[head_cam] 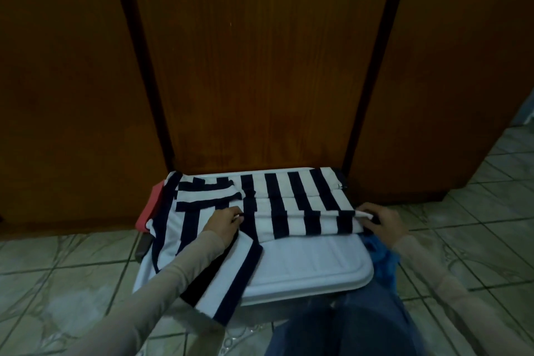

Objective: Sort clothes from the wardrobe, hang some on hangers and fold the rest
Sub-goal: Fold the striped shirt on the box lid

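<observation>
A navy-and-white striped shirt (289, 199) lies spread on the white lid of a plastic box (312, 263) in front of the wooden wardrobe doors (260, 66). Its lower part is folded up along a crease across the middle. My left hand (224, 221) pinches the fabric at the middle of the fold. My right hand (381, 221) pinches the folded edge at the shirt's right side. A striped sleeve or side part hangs off the lid's front left, under my left forearm.
A red cloth (150, 205) sticks out at the box's left side. Blue fabric (381, 257) lies at the right of the box. My jeans-covered knee (346, 326) is close below. Green tiled floor (72, 269) surrounds the box.
</observation>
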### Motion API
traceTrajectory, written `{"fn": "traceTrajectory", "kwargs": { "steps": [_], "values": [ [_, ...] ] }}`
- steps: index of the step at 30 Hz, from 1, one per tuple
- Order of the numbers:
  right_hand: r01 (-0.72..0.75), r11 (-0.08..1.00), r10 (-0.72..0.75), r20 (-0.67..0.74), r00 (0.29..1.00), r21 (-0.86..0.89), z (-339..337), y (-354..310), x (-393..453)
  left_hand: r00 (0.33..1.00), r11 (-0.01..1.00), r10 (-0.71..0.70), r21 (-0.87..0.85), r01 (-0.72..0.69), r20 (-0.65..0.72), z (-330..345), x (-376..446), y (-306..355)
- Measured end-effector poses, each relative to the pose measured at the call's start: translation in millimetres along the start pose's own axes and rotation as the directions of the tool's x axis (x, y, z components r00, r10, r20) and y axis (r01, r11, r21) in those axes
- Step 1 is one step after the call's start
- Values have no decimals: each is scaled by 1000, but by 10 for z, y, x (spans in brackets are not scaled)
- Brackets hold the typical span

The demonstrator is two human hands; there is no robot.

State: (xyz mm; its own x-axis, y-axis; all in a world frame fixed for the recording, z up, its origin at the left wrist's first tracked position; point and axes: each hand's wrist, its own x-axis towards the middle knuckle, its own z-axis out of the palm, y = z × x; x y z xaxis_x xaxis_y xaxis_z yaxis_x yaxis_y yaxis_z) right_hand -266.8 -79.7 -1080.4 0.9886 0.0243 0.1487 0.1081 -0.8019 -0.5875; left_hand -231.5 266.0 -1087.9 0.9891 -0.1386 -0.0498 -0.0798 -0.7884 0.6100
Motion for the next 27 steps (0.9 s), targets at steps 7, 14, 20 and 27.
{"fn": "traceTrajectory", "kwargs": {
  "steps": [7,14,20,27],
  "values": [
    [-331,902,381,-150,912,278,112,53,443,979,981,-174,67,182,-110,17,345,144],
    [-431,857,484,-152,862,283,232,-44,765,961,950,-185,214,229,-205,78,541,164],
    [-505,863,496,-162,853,-14,303,-49,820,963,905,-59,393,163,-262,145,606,88],
    [-269,876,163,-280,946,-401,515,-240,738,945,838,304,507,-204,-121,294,537,194]
  ]
}}
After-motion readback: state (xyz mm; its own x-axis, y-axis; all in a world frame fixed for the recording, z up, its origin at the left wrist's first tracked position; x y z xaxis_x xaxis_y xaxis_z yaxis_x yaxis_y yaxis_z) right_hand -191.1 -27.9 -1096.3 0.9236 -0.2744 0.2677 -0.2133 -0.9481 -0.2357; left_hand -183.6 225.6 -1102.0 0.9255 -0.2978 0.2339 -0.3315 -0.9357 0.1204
